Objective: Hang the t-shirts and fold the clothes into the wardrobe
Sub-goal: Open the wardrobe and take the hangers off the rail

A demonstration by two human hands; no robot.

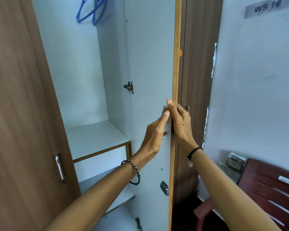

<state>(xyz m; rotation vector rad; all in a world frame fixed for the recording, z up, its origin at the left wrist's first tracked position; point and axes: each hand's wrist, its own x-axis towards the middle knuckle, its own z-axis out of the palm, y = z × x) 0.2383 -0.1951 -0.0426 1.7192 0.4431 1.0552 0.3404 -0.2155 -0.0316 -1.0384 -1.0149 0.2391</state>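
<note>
The wardrobe stands with its right door [150,64] swung out, white inner face towards me. My right hand [180,122] grips the door's wooden edge, thumb on the inner face and fingers round the outside. My left hand [155,132] presses flat on the inner face just beside it, fingers straight. Blue hangers [92,12] hang at the top of the white wardrobe interior. A white shelf [93,139] sits lower inside. No clothes are in view.
The brown left door [18,114] with a metal handle [60,169] fills the left side. A dark red plastic chair [265,194] stands at the lower right against a white wall labelled WS 16 [267,6]. A socket box [233,162] is behind the chair.
</note>
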